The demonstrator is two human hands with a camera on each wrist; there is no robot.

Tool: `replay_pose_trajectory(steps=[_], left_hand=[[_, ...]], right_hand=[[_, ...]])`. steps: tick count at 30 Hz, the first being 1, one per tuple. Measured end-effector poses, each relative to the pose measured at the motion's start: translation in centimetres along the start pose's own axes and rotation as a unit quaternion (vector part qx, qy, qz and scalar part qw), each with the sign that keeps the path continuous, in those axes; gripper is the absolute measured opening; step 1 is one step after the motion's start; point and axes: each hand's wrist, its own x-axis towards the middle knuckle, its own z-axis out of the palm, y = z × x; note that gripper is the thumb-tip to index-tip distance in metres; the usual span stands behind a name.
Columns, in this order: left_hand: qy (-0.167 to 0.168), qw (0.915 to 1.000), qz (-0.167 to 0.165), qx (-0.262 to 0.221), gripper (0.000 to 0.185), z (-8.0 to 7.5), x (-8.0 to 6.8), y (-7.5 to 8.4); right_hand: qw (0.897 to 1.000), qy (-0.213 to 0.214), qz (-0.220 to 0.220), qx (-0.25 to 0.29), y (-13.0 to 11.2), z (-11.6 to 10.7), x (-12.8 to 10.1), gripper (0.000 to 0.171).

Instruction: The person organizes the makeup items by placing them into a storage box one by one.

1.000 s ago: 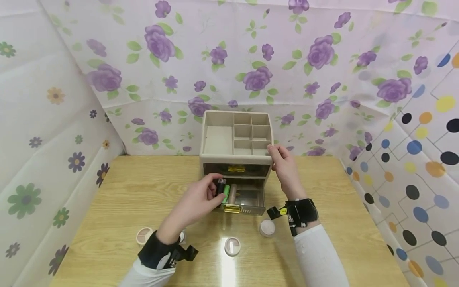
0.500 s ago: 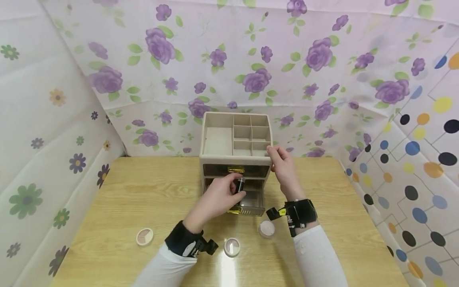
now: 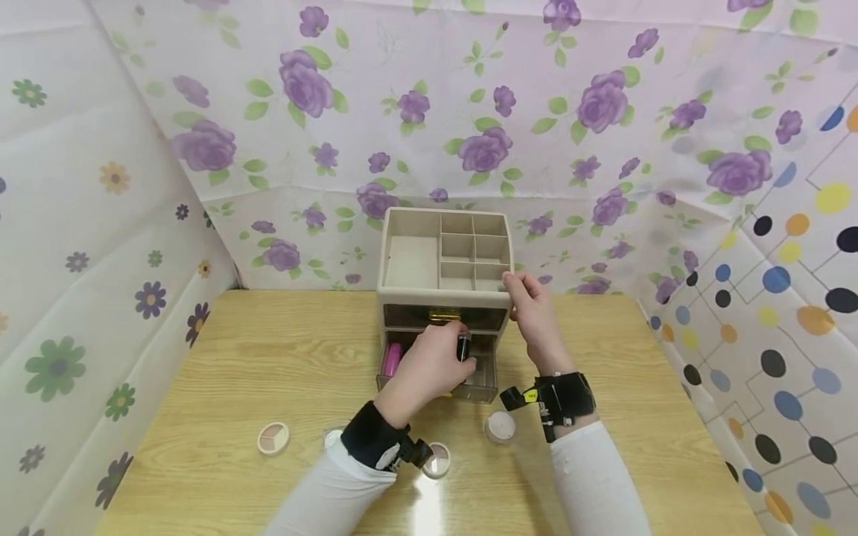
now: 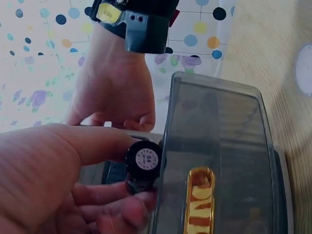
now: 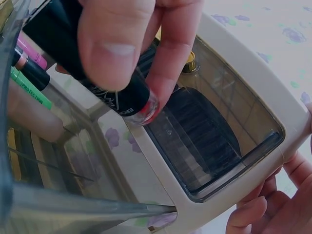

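Note:
A black lipstick tube [image 3: 463,346] with a clear end is pinched in my left hand [image 3: 429,365], above the pulled-out lower drawer [image 3: 479,393] of a cream makeup organizer [image 3: 445,295]. The left wrist view shows a round "04" label on the end of the lipstick [image 4: 146,159], close beside the drawer front with its gold handle [image 4: 200,200]. Inside the drawer, the right wrist view has a pink tube [image 5: 33,51], a green tube [image 5: 31,88] and a beige tube [image 5: 36,113]. My right hand [image 3: 536,320] grips the organizer's right front corner.
On the wooden table [image 3: 295,350] lie round compacts, one at the left [image 3: 273,438] and one at the front [image 3: 437,460] partly behind the left wrist camera. A round pale jar [image 3: 500,426] stands before the drawer. The organizer's upper drawer [image 3: 405,316] is closed.
My left hand has moved right across the lower drawer with the black lipstick, uncovering the pink tube at the drawer's left. My right hand stays at the organizer's corner.

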Motion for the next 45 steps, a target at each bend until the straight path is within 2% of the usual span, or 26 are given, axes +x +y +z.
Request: replay_pose_trajectory(steps=[8, 15, 22, 28, 37, 45], left_hand=[[0.007, 0.9987, -0.015, 0.049, 0.041, 0.9, 0.0, 0.3], [-0.005, 0.9963, -0.029, 0.081, 0.027, 1.9, 0.5, -0.6], [-0.021, 0.9949, -0.032, 0.093, 0.03, 2.1, 0.9, -1.1], [-0.035, 0.9909, -0.039, 0.124, 0.026, 2.0, 1.3, -1.1], [-0.058, 0.9866, -0.067, 0.137, 0.027, 2.2, 1.6, -1.1], [-0.052, 0.9868, -0.068, 0.138, 0.029, 2.2, 1.7, -1.2]], right_hand=[[1.0, 0.004, 0.005, -0.003, 0.1, -0.1, 0.1, 0.038], [1.0, 0.008, 0.003, 0.002, 0.1, -0.1, 0.1, 0.036], [1.0, 0.006, 0.004, 0.004, 0.0, 0.0, 0.1, 0.035], [1.0, 0.005, 0.003, 0.004, 0.0, 0.0, 0.0, 0.036], [1.0, 0.003, 0.009, 0.006, 0.0, 0.0, -0.1, 0.035], [1.0, 0.005, 0.006, 0.005, 0.3, -0.1, 0.1, 0.035]])
